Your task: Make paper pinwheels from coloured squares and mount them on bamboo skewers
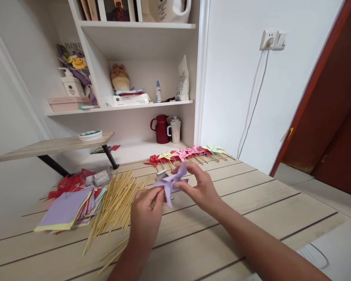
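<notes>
A purple paper pinwheel point(170, 182) is held up above the table between my two hands. My left hand point(148, 207) pinches it from the lower left, fingers curled in at its edge. From the right, my right hand point(199, 186) grips another blade between thumb and fingers. Just behind the pinwheel lies a small white and grey box point(162, 174), partly covered by the paper. Left of my left hand spreads a heap of thin wooden sticks point(117, 203). Beside them rests a stack of coloured paper squares point(64, 208), purple on top.
Finished pinwheels on sticks point(181, 155) lie in a row along the table's back edge. Red paper pieces point(66, 186) and a clear plastic box point(99, 177) sit at the left, near a raised wooden stand point(58, 145). A red jug point(162, 128) and a cup point(176, 130) stand behind.
</notes>
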`<state>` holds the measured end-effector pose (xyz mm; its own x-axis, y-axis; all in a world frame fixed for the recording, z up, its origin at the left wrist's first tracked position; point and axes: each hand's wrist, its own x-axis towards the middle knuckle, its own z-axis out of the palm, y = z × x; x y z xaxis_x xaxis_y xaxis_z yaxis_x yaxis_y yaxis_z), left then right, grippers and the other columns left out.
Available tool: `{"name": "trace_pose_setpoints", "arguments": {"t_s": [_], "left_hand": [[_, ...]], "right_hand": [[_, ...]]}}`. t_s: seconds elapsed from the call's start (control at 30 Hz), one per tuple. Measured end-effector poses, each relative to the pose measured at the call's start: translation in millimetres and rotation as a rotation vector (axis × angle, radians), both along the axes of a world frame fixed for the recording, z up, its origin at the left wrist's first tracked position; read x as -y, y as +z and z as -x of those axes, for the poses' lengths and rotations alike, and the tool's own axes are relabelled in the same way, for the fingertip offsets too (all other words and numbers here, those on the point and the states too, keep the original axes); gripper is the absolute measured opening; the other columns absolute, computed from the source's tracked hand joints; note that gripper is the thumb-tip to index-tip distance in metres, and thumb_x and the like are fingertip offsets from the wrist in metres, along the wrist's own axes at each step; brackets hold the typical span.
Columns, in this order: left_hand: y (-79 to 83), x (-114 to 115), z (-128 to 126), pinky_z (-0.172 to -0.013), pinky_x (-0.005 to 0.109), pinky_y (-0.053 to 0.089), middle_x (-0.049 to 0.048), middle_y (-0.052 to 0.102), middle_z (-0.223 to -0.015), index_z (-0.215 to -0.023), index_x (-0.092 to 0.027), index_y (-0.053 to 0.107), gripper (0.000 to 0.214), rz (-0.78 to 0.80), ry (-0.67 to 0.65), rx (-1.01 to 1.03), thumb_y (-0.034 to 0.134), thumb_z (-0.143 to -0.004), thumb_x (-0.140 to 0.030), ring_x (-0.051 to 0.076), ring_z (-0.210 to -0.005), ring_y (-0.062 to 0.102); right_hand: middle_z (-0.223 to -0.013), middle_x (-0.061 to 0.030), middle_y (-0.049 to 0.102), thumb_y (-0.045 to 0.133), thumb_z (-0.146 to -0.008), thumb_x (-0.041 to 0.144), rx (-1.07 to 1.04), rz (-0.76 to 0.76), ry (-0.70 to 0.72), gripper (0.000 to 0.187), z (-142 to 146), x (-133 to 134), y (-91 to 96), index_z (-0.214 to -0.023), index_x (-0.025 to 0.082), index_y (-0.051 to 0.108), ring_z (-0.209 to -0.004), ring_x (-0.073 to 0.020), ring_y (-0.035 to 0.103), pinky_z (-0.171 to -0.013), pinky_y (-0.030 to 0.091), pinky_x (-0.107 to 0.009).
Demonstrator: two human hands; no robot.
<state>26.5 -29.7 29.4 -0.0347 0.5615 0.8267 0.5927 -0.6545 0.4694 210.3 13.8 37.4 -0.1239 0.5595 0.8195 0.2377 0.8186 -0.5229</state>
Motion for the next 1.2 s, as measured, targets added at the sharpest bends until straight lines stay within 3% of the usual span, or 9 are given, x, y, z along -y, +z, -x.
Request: {"name": "trace_pose_setpoints", "arguments": {"t_s": [0.07,0.13,0.27,0.37,0.6,0.77,0.87,0.97,1.2], "left_hand": [[1.1,-2,3,-0.05,0.026,0.044,-0.0021,0.068,-0.056,-0.083,-0.023,0.079,0.017,0.23,-0.081,0.219,0.065,-0.088,-0.029,0.016,-0.05,0.061],[1.1,-5,6,-0.049,0.025,0.044,-0.0016,0.065,-0.052,-0.083,-0.021,0.08,0.02,0.376,-0.154,0.397,0.068,-0.085,-0.037,0.016,-0.049,0.059],[-4.0,-12,10,-0.061,0.026,0.048,0.0018,0.069,-0.063,-0.085,-0.019,0.081,0.026,0.546,-0.211,0.625,0.073,-0.082,-0.044,0.016,-0.062,0.062],[-8.4,-15,9,-0.069,0.024,0.048,0.0037,0.073,-0.076,-0.09,-0.018,0.08,0.027,0.618,-0.252,0.765,0.075,-0.081,-0.043,0.015,-0.072,0.063],[-2.7,-14,6,-0.076,0.027,0.05,0.0053,0.075,-0.087,-0.09,-0.017,0.078,0.03,0.58,-0.353,1.008,0.086,-0.07,-0.038,0.017,-0.081,0.067],[-1.4,-15,9,-0.077,0.026,0.051,0.0043,0.075,-0.089,-0.086,-0.017,0.076,0.031,0.521,-0.461,1.132,0.09,-0.062,-0.031,0.015,-0.08,0.067],[-2.3,-17,10,-0.082,0.028,0.052,0.0034,0.076,-0.089,-0.089,-0.019,0.075,0.03,0.504,-0.519,1.117,0.089,-0.067,-0.032,0.015,-0.087,0.069],[-2.1,-17,10,-0.086,0.028,0.052,0.004,0.077,-0.094,-0.092,-0.019,0.075,0.029,0.498,-0.552,1.137,0.088,-0.069,-0.031,0.016,-0.091,0.069],[-3.7,-20,13,-0.081,0.025,0.052,0.0009,0.074,-0.086,-0.096,-0.021,0.075,0.025,0.469,-0.576,1.139,0.085,-0.074,-0.03,0.013,-0.082,0.067]], "right_hand": [[-0.12,-0.0091,0.071,0.075,-0.089,0.039,-0.028,0.054,0.045,0.053,-4,-3,-0.4,-0.137,0.029,0.053,-0.113,-0.0268,0.066,-0.101,0.049,-0.05],[-0.128,-0.0102,0.068,0.073,-0.091,0.041,-0.078,0.075,0.084,0.065,-7,-6,-2.0,-0.147,0.031,0.043,-0.122,-0.0276,0.063,-0.108,0.045,-0.054],[-0.129,-0.01,0.066,0.066,-0.095,0.044,-0.227,0.146,0.107,0.056,-6,-11,-8.1,-0.145,0.031,0.044,-0.122,-0.0253,0.061,-0.108,0.046,-0.051],[-0.121,-0.0086,0.066,0.063,-0.096,0.047,-0.312,0.299,0.148,0.05,3,-12,-13.8,-0.14,0.029,0.049,-0.113,-0.023,0.065,-0.102,0.051,-0.047],[-0.096,-0.0037,0.07,0.072,-0.085,0.052,-0.33,0.687,0.281,0.046,23,-12,-23.3,-0.119,0.021,0.063,-0.082,-0.0184,0.069,-0.086,0.057,-0.041],[-0.085,-0.0027,0.071,0.077,-0.081,0.052,-0.171,0.786,0.474,0.039,31,-6,-30.0,-0.097,0.018,0.068,-0.072,-0.0154,0.065,-0.074,0.056,-0.035],[-0.098,-0.0049,0.073,0.072,-0.087,0.053,-0.029,0.789,0.595,0.041,35,3,-32.4,-0.109,0.019,0.065,-0.067,-0.0129,0.067,-0.066,0.055,-0.029],[-0.106,-0.0058,0.073,0.064,-0.092,0.053,0.084,0.858,0.666,0.046,36,11,-32.0,-0.126,0.022,0.057,-0.053,-0.0086,0.066,-0.048,0.045,-0.02],[-0.084,0.0044,0.068,0.071,-0.088,0.044,0.14,0.984,0.653,0.053,38,14,-32.2,-0.132,0.026,0.047,-0.038,-0.006,0.056,-0.033,0.031,-0.015]]}}
